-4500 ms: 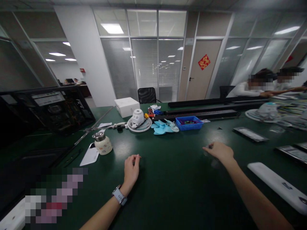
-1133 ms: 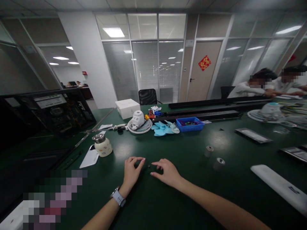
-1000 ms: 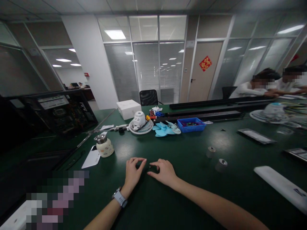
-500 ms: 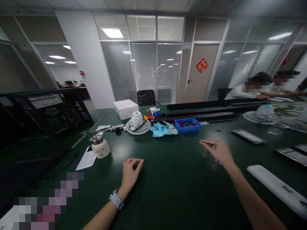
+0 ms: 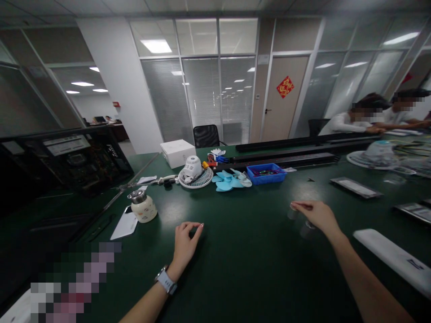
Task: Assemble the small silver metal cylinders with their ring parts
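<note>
Over the left middle of the dark green table, my left hand point(image 5: 187, 242) is closed in a pinch, thumb against forefinger, with a watch on the wrist. Whatever may be between those fingertips is too small to make out. My right hand point(image 5: 316, 215) has its fingers pressed together right at the top of a small clear container point(image 5: 292, 212). A second small clear container point(image 5: 307, 229) stands just below that palm. I cannot tell what, if anything, the right fingertips hold.
A cream jar point(image 5: 144, 209) stands beside a white phone point(image 5: 124, 225) on the left. Farther back are a white fan part point(image 5: 194, 172), light-blue fan blades point(image 5: 228, 181) and a blue tray point(image 5: 266, 174). A long white casing point(image 5: 392, 258) lies right. Two people sit at the far right.
My right hand has shifted slightly right and down, its fingertips now at the nearer-left container's top. My left hand keeps its pinch. The whole view has turned a little.
</note>
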Available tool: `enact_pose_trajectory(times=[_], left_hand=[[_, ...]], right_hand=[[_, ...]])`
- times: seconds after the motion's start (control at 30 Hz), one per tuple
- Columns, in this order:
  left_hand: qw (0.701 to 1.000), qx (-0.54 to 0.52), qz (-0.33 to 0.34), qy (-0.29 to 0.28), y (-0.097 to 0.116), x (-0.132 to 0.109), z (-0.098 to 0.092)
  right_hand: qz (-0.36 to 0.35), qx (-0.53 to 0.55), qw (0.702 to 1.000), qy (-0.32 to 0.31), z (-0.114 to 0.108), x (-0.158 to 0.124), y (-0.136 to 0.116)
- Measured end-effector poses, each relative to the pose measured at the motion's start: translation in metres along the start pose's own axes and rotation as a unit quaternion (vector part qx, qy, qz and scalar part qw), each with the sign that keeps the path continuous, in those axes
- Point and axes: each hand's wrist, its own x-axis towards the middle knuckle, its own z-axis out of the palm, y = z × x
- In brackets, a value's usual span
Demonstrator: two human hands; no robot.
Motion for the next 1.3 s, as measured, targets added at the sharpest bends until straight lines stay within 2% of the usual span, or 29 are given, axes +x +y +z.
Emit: enact_pose_trajectory(times=[0.33, 0.43, 0.53, 0.7, 0.73, 0.8, 0.9, 1.0, 1.1, 1.2, 1.3], left_hand=[[1.000, -0.002, 0.006, 0.001, -0.003, 0.000, 0.002], [1.000, -0.001, 0.007, 0.003, -0.002, 0.000, 0.001], [1.000, 0.001, 0.008, 0.004, 0.001, -0.001, -0.001], [1.000, 0.005, 0.003, 0.007, 0.001, -0.001, -0.001], [1.000, 0.005, 0.003, 0.007, 0.000, -0.001, -0.001], [1.000, 0.006, 0.004, 0.004, 0.000, 0.000, 0.000], [1.000, 0.007, 0.007, 0.004, 0.000, 0.000, 0.000], [1.000, 0.005, 0.007, 0.008, 0.002, 0.000, -0.001], [1.000, 0.001, 0.007, 0.005, 0.002, -0.001, -0.001], [1.000, 0.001, 0.010, 0.006, 0.002, 0.000, -0.001], [1.000, 0.001, 0.008, 0.009, 0.002, 0.000, -0.002]], right_hand=[[0.021, -0.040, 0.999, 0.002, -0.001, 0.000, -0.005], [0.024, -0.039, 0.999, -0.022, 0.000, 0.004, -0.003], [0.033, 0.000, 0.998, -0.053, -0.007, 0.005, 0.002], [0.047, 0.131, 0.989, -0.049, -0.033, -0.013, 0.027], [0.050, 0.143, 0.987, -0.061, -0.035, -0.019, 0.032], [0.038, 0.161, 0.978, -0.124, -0.035, -0.029, 0.039], [0.001, 0.182, 0.959, -0.216, -0.025, -0.039, 0.037], [0.008, 0.184, 0.958, -0.220, -0.013, -0.043, 0.015], [-0.004, 0.227, 0.950, -0.215, -0.001, -0.049, -0.026], [-0.079, 0.257, 0.936, -0.226, 0.023, -0.056, -0.080], [-0.180, 0.267, 0.913, -0.251, 0.057, -0.062, -0.128]])
